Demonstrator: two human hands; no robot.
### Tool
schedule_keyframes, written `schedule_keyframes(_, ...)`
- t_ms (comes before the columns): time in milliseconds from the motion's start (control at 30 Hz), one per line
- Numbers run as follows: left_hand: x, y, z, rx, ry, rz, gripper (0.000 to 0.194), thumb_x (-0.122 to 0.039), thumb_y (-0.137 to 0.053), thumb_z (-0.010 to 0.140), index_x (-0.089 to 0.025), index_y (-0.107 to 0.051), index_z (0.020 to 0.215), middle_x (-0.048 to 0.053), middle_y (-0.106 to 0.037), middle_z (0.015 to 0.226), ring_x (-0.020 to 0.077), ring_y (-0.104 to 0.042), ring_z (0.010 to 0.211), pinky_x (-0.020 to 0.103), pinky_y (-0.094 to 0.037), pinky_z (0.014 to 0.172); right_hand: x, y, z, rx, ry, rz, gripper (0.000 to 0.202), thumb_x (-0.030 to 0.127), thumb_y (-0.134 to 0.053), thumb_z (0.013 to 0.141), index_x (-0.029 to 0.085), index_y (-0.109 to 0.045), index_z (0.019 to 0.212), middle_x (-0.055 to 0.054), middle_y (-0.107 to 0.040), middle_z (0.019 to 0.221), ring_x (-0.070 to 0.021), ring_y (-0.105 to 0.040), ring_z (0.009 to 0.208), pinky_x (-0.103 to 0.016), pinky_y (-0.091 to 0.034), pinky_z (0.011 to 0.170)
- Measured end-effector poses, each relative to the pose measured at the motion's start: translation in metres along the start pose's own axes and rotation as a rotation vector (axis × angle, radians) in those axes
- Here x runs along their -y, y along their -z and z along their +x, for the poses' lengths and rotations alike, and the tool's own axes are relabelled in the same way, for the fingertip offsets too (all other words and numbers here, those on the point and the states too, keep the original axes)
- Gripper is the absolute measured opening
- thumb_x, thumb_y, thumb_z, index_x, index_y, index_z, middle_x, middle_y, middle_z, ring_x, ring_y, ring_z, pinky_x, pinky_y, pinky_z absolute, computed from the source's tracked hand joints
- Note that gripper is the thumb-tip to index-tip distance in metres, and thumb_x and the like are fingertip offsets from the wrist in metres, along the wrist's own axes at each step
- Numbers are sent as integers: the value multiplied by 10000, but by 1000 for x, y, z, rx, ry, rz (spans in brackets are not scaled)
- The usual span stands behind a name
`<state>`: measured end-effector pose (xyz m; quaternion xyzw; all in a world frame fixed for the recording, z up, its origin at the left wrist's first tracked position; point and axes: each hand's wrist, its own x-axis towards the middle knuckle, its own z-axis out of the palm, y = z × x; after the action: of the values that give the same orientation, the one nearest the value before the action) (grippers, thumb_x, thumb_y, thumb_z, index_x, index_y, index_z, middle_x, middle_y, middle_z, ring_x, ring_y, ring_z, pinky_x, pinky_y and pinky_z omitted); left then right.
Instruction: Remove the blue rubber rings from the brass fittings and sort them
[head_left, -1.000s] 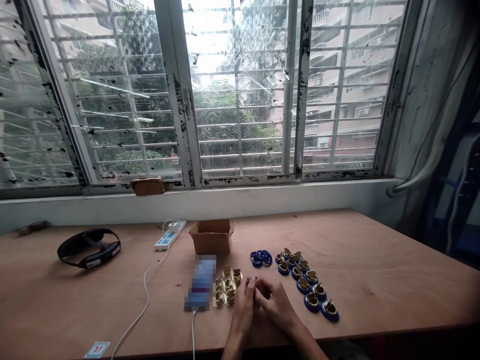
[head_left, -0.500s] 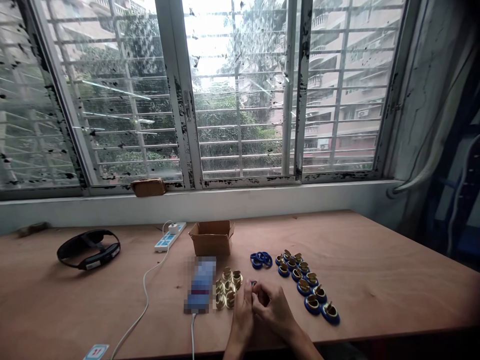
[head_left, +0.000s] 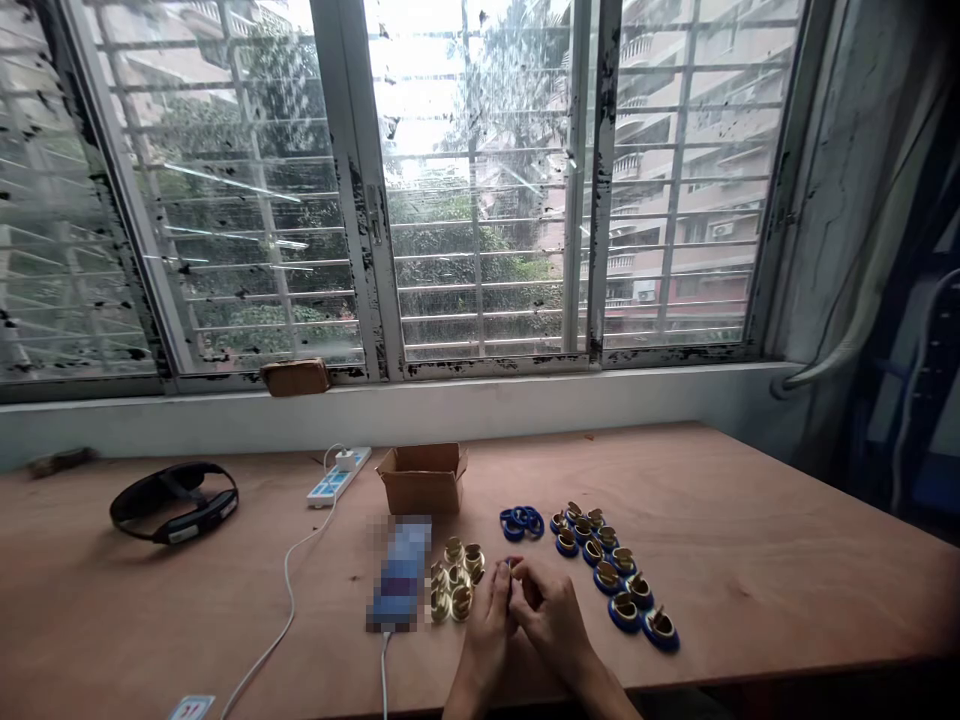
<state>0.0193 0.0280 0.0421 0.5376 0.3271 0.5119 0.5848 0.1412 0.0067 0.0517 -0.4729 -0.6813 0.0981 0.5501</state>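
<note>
My left hand (head_left: 487, 612) and my right hand (head_left: 549, 605) meet above the near part of the table, fingers closed together. Between the fingertips shows a sliver of a blue ring (head_left: 511, 563); most of it is hidden, and I cannot tell whether metal sits inside. Left of my hands lies a cluster of gold-coloured round metal fittings (head_left: 454, 576) without rings. Loose blue rings (head_left: 521, 522) lie in a small pile beyond my hands. On the right, several gold fittings with blue rings around their bases (head_left: 624, 610) stand in slanting rows.
A phone with a blurred screen (head_left: 401, 575) lies left of the fittings, its white cable (head_left: 384, 670) running to the front edge. Behind it stands an open cardboard box (head_left: 424, 490). Farther left are a power strip (head_left: 337, 480) and a black headset (head_left: 176, 500).
My hands stay together, with a slight shift of the fingers around the small blue piece. The pieces on the table keep their places.
</note>
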Motion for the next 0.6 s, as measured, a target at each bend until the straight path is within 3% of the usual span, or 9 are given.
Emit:
schedule_keyframes(233, 3, 0, 3, 37, -10, -37, 637, -711, -657, 822, -162, -701, 1142, 139, -737, 1142, 319, -674, 1141, 414, -525, 1019, -3, 0, 0, 8, -4, -32, 144, 197, -574, 869, 189, -618, 732, 19, -573, 599, -124, -491, 522, -239, -328, 536)
schedule_keyframes(500, 10, 13, 4, 11, 73, 98, 568, -603, -628, 833, -166, -670, 1193, 148, -691, 1289, 336, -543, 1330, 450, -374, 1173, -3, -1, -2, 92, 49, -143, 125, 174, -571, 860, 197, -603, 741, -1, -637, 666, -141, -555, 585, -255, -336, 585)
schedule_keyframes(600, 10, 14, 3, -6, 46, 181, 502, -542, -568, 872, -152, -663, 1174, 135, -704, 1226, 328, -557, 1290, 442, -367, 1166, -3, -3, -3, 104, 90, -209, 114, 157, -568, 849, 198, -598, 746, -8, -651, 696, -147, -568, 606, -264, -332, 603)
